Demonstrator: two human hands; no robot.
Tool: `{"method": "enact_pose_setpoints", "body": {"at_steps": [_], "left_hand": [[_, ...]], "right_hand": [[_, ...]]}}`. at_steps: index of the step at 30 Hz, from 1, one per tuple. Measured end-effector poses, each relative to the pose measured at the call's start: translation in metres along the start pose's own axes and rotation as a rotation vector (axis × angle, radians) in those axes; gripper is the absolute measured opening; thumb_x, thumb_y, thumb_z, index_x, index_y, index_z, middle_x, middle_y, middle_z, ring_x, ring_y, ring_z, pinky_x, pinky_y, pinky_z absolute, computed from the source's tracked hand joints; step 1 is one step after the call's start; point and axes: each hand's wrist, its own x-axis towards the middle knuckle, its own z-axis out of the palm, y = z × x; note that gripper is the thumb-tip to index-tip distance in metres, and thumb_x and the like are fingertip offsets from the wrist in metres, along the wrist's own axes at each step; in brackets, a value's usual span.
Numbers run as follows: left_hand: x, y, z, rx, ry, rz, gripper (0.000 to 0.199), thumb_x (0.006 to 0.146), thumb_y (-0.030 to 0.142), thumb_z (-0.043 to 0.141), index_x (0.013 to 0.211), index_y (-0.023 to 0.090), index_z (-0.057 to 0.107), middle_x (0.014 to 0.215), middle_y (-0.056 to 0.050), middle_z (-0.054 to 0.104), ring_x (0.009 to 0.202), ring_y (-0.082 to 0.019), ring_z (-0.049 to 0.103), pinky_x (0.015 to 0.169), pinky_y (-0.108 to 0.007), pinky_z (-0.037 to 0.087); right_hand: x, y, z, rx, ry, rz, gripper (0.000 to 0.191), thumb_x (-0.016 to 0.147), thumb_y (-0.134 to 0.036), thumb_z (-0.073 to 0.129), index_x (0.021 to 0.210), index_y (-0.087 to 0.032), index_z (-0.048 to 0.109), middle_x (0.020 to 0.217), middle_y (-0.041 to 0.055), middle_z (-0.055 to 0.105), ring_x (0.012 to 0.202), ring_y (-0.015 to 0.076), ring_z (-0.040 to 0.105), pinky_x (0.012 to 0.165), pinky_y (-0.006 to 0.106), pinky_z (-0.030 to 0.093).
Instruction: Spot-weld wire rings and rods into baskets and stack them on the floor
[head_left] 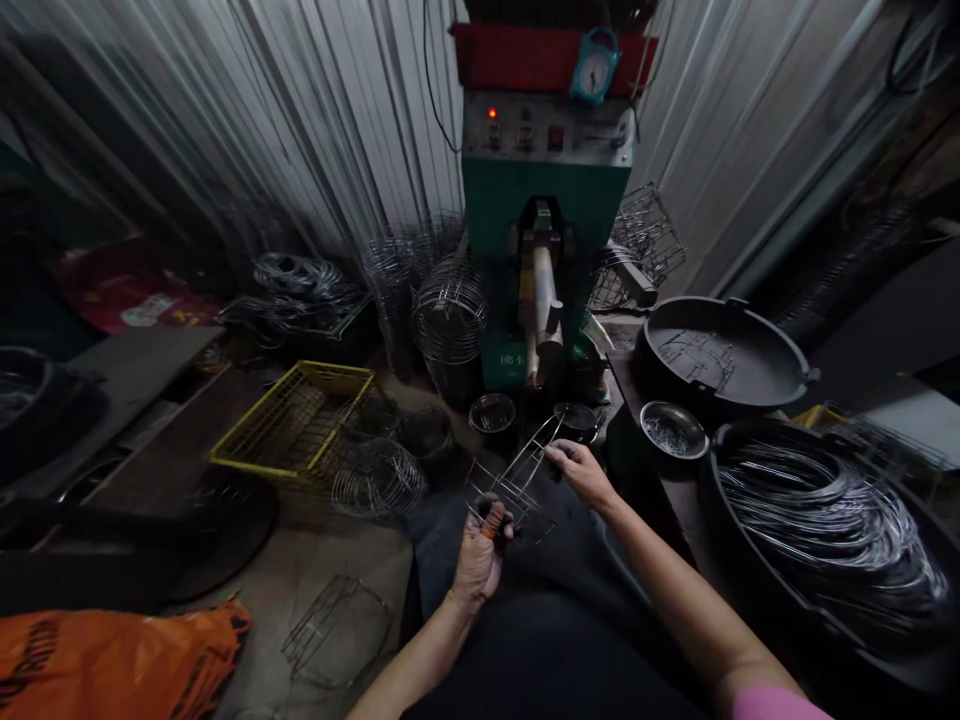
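Observation:
Over my dark-covered lap, a wire frame point(517, 490) of thin metal rods is held between my hands. My left hand point(484, 550) grips its near left side, with orange wrapping on one finger. Higher and to the right, my right hand point(577, 470) pinches the upper end of the frame. Just beyond stands a green machine point(491, 250), apparently a spot welder, with a thick metal arm point(543, 300) pointing toward me. A small metal bowl point(493, 412) and a dark bowl point(577, 420) sit below that arm.
At right are a black pan of wire rings point(832, 530), a bowl of short metal pieces point(675, 432) and a round black tray point(750, 345). A yellow wire basket point(292, 425), wire coils point(379, 480), another wire frame point(334, 630) and an orange sack point(112, 655) lie at left.

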Motion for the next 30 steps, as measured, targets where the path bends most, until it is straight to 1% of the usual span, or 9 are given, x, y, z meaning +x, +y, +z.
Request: {"method": "enact_pose_setpoints", "body": {"at_steps": [3, 7, 9, 11, 13, 15, 17, 22, 30], "left_hand": [[-0.003, 0.001, -0.007, 0.052, -0.008, 0.002, 0.03, 0.063, 0.031, 0.07, 0.085, 0.02, 0.052, 0.061, 0.005, 0.057, 0.05, -0.006, 0.048, 0.056, -0.02, 0.038], [-0.01, 0.007, -0.03, 0.201, -0.013, -0.077, 0.035, 0.067, 0.038, 0.065, 0.094, 0.019, 0.054, 0.072, -0.001, 0.061, 0.066, -0.013, 0.056, 0.065, -0.026, 0.041], [-0.015, 0.018, -0.044, 0.37, 0.111, -0.101, 0.038, 0.067, 0.044, 0.062, 0.094, 0.017, 0.057, 0.076, -0.004, 0.062, 0.071, -0.017, 0.057, 0.068, -0.03, 0.04], [-0.019, 0.033, -0.05, 0.618, 0.265, 0.037, 0.038, 0.066, 0.046, 0.062, 0.089, 0.016, 0.059, 0.079, -0.007, 0.062, 0.076, -0.02, 0.056, 0.071, -0.032, 0.039], [-0.02, 0.05, -0.041, 0.917, 0.301, 0.328, 0.036, 0.065, 0.045, 0.063, 0.089, 0.019, 0.061, 0.087, -0.008, 0.062, 0.085, -0.022, 0.054, 0.079, -0.034, 0.036], [-0.015, 0.063, -0.02, 1.229, 0.168, 0.566, 0.037, 0.065, 0.043, 0.064, 0.095, 0.021, 0.062, 0.095, -0.009, 0.062, 0.093, -0.025, 0.05, 0.086, -0.038, 0.03], [-0.007, 0.066, 0.007, 1.482, 0.004, 0.708, 0.042, 0.064, 0.045, 0.063, 0.099, 0.022, 0.061, 0.097, -0.011, 0.061, 0.094, -0.028, 0.048, 0.088, -0.043, 0.025], [0.018, 0.051, 0.047, 1.838, -0.207, 0.815, 0.036, 0.07, 0.045, 0.057, 0.092, 0.017, 0.062, 0.08, -0.013, 0.062, 0.083, -0.028, 0.049, 0.085, -0.047, 0.023], [0.035, 0.045, 0.054, 1.886, -0.231, 0.893, 0.02, 0.073, 0.033, 0.053, 0.078, 0.015, 0.061, 0.072, -0.011, 0.058, 0.076, -0.025, 0.048, 0.073, -0.039, 0.03]], "right_hand": [[-0.003, 0.002, 0.004, -0.011, -0.013, 0.006, 0.034, 0.073, -0.048, 0.053, 0.06, -0.016, 0.05, 0.052, -0.0039, 0.044, 0.048, 0.0083, 0.041, 0.046, 0.021, 0.033], [-0.011, 0.006, 0.009, -0.026, 0.005, 0.022, 0.034, 0.072, -0.047, 0.053, 0.058, -0.017, 0.049, 0.052, -0.0039, 0.043, 0.049, 0.0087, 0.04, 0.047, 0.021, 0.033], [-0.015, 0.009, 0.012, -0.039, 0.003, 0.035, 0.033, 0.073, -0.046, 0.053, 0.057, -0.017, 0.048, 0.052, -0.0038, 0.043, 0.05, 0.0089, 0.041, 0.048, 0.022, 0.034], [-0.018, 0.013, 0.014, -0.048, -0.006, 0.05, 0.032, 0.073, -0.045, 0.053, 0.058, -0.017, 0.048, 0.053, -0.0038, 0.043, 0.051, 0.0091, 0.041, 0.048, 0.022, 0.034], [-0.02, 0.015, 0.016, -0.052, -0.014, 0.062, 0.032, 0.073, -0.045, 0.052, 0.059, -0.017, 0.048, 0.053, -0.0038, 0.043, 0.05, 0.0092, 0.041, 0.048, 0.022, 0.034], [-0.02, 0.016, 0.017, -0.059, -0.023, 0.06, 0.032, 0.073, -0.045, 0.052, 0.059, -0.017, 0.048, 0.053, -0.0039, 0.043, 0.049, 0.0093, 0.041, 0.048, 0.022, 0.033], [-0.02, 0.016, 0.018, -0.078, -0.025, 0.035, 0.031, 0.073, -0.045, 0.051, 0.06, -0.017, 0.049, 0.053, -0.0038, 0.044, 0.051, 0.0095, 0.041, 0.049, 0.022, 0.032], [-0.022, 0.013, 0.013, -0.118, -0.009, -0.026, 0.029, 0.074, -0.042, 0.051, 0.059, -0.017, 0.05, 0.055, -0.0032, 0.044, 0.055, 0.0099, 0.04, 0.052, 0.022, 0.032], [-0.013, 0.012, 0.01, -0.09, 0.031, -0.025, 0.032, 0.075, -0.046, 0.048, 0.06, -0.018, 0.049, 0.055, -0.0026, 0.043, 0.053, 0.0098, 0.038, 0.048, 0.021, 0.032]]}}
